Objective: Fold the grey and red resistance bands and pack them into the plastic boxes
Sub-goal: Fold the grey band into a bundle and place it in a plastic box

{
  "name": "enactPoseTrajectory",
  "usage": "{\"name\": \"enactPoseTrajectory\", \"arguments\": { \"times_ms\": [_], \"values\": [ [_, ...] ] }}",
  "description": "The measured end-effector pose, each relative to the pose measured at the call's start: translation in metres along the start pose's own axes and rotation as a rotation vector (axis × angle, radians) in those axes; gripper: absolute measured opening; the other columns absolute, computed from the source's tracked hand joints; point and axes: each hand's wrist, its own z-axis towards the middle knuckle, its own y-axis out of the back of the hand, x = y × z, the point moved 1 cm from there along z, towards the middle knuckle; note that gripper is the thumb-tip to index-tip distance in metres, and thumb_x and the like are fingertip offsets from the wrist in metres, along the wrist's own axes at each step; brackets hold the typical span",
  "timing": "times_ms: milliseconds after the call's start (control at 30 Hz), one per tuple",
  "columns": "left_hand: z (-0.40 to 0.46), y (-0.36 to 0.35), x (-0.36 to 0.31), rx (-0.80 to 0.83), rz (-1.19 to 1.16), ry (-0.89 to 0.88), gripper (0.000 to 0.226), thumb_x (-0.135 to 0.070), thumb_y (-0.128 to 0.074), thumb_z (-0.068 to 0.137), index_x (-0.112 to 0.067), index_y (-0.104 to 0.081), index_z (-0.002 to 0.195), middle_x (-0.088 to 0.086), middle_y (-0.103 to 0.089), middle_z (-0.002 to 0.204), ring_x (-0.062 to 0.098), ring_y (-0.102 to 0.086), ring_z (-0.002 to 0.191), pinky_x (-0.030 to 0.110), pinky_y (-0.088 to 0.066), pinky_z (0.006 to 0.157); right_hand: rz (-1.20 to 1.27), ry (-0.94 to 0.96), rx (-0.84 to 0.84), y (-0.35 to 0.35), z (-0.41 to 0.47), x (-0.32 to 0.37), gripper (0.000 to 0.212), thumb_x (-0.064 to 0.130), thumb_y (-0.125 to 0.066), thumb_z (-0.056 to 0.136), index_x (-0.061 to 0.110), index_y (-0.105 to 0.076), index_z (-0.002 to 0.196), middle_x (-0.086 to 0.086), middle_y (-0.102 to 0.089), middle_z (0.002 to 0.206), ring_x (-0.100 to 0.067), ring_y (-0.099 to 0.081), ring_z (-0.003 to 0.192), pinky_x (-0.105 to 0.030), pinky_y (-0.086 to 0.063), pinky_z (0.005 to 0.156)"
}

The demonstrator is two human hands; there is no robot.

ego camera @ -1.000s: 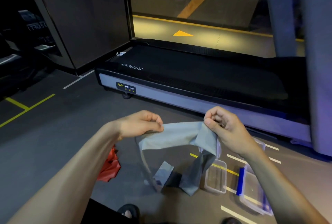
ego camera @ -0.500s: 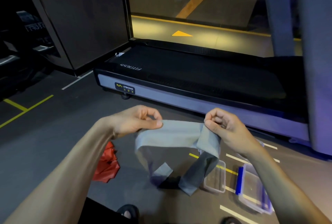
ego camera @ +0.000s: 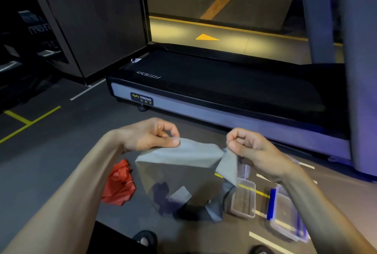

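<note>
- Dark gym floor (ego camera: pixel 51 162), crossed by yellow and white lines, fills the near ground, with a black treadmill (ego camera: pixel 224 88) labelled "BODY STRONG" lying across the far side.
- Held above the floor, the grey resistance band (ego camera: pixel 183 153) is stretched between a person's two hands, its loose length drooping in a loop to the floor below.
- At the band's left end, the left hand (ego camera: pixel 151 135) pinches the upper edge between thumb and curled fingers.
- At the right end, the right hand (ego camera: pixel 248 147) pinches a bunched fold of the band, fingers curled in close to the thumb.
- On the floor to the left, just beside the left forearm, the red resistance band (ego camera: pixel 120 184) lies crumpled.
- To the right, a clear plastic box (ego camera: pixel 243 198) sits open on the floor, close to the hanging grey loop.
- Farther right, a second plastic box with blue clips (ego camera: pixel 285 215) lies partly hidden under the right forearm.
- Toes of dark footwear (ego camera: pixel 145 238) show at the near edge.
</note>
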Motion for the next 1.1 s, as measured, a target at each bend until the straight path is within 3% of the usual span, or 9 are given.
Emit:
{"name": "enactPoseTrajectory", "arguments": {
  "times_ms": [267,400,467,633,767,867,933,1033,1100],
  "values": [
    [-0.002,0.009,0.006,-0.066,-0.06,0.015,0.015,-0.032,-0.07,0.092,-0.017,-0.068,0.09,0.004,-0.063,0.072,0.012,-0.05,0.062,0.019,-0.038,0.055,0.188,-0.013,0.012,-0.011,0.002,-0.006,0.034,0.045,-0.081,0.084,0.018,-0.062,0.093,-0.004,-0.05,0.075,-0.02,-0.036,0.068,-0.039,-0.019,0.056],
    [-0.004,0.009,0.007,-0.031,-0.071,0.028,0.014,-0.03,-0.069,0.093,-0.016,-0.068,0.09,0.001,-0.061,0.069,0.008,-0.049,0.059,0.015,-0.037,0.054,0.425,-0.001,0.035,-0.014,0.002,-0.008,0.039,0.036,-0.089,0.077,0.014,-0.063,0.095,-0.005,-0.052,0.078,-0.009,-0.054,0.065,-0.019,-0.048,0.056],
    [-0.004,0.009,0.006,-0.012,-0.083,0.03,0.013,-0.026,-0.067,0.094,-0.014,-0.068,0.09,-0.001,-0.06,0.067,0.006,-0.049,0.057,0.014,-0.037,0.053,0.449,0.001,0.042,-0.016,0.001,-0.005,0.033,0.028,-0.084,0.083,0.01,-0.06,0.096,-0.003,-0.052,0.074,-0.005,-0.055,0.059,-0.015,-0.049,0.053],
    [-0.006,0.01,0.007,-0.026,-0.15,0.018,0.012,-0.022,-0.068,0.094,-0.011,-0.068,0.091,0.001,-0.062,0.069,0.007,-0.052,0.059,0.015,-0.04,0.054,0.072,0.026,-0.021,-0.015,0.0,-0.006,0.021,0.019,-0.062,0.096,-0.001,-0.055,0.1,-0.011,-0.05,0.072,-0.019,-0.041,0.06,-0.021,-0.032,0.05],
    [-0.007,0.011,0.003,-0.024,-0.232,-0.013,0.008,-0.013,-0.063,0.096,-0.005,-0.064,0.092,-0.003,-0.061,0.063,0.003,-0.05,0.053,0.012,-0.039,0.051,-0.171,0.056,-0.01,-0.011,-0.002,-0.004,0.025,0.022,-0.059,0.099,-0.003,-0.055,0.101,-0.012,-0.055,0.078,-0.025,-0.042,0.068,-0.025,-0.039,0.058],
    [-0.007,0.01,0.003,0.01,-0.226,-0.011,0.009,-0.01,-0.062,0.097,-0.004,-0.066,0.092,-0.003,-0.064,0.065,0.003,-0.054,0.055,0.013,-0.042,0.054,-0.282,-0.007,0.049,-0.01,-0.003,-0.004,0.016,0.018,-0.058,0.103,0.003,-0.058,0.1,-0.003,-0.073,0.111,-0.014,-0.067,0.094,-0.031,-0.053,0.083],
    [-0.005,0.008,0.005,0.037,-0.149,-0.002,0.011,-0.011,-0.063,0.098,-0.006,-0.069,0.09,-0.003,-0.065,0.067,0.004,-0.056,0.06,0.013,-0.043,0.058,-0.348,0.006,0.066,-0.011,-0.004,-0.003,0.011,0.016,-0.057,0.104,0.007,-0.059,0.097,0.003,-0.072,0.121,-0.007,-0.066,0.114,-0.03,-0.051,0.096],
    [0.002,-0.001,0.007,0.048,0.058,0.047,0.011,-0.019,-0.068,0.097,-0.012,-0.072,0.088,-0.007,-0.065,0.068,0.001,-0.052,0.063,0.013,-0.04,0.062,-0.372,0.082,0.058,-0.019,-0.005,0.006,0.009,0.016,-0.06,0.102,0.009,-0.06,0.096,-0.01,-0.071,0.092,-0.015,-0.063,0.086,-0.041,-0.049,0.08],
    [0.008,-0.008,0.008,0.054,0.131,0.063,0.011,-0.023,-0.071,0.095,-0.014,-0.073,0.089,-0.005,-0.065,0.071,0.004,-0.051,0.067,0.016,-0.039,0.064,-0.328,0.124,0.079,-0.029,-0.004,0.013,0.007,0.014,-0.061,0.102,0.01,-0.06,0.096,-0.009,-0.069,0.082,-0.017,-0.06,0.076,-0.037,-0.047,0.073]
  ]
}}
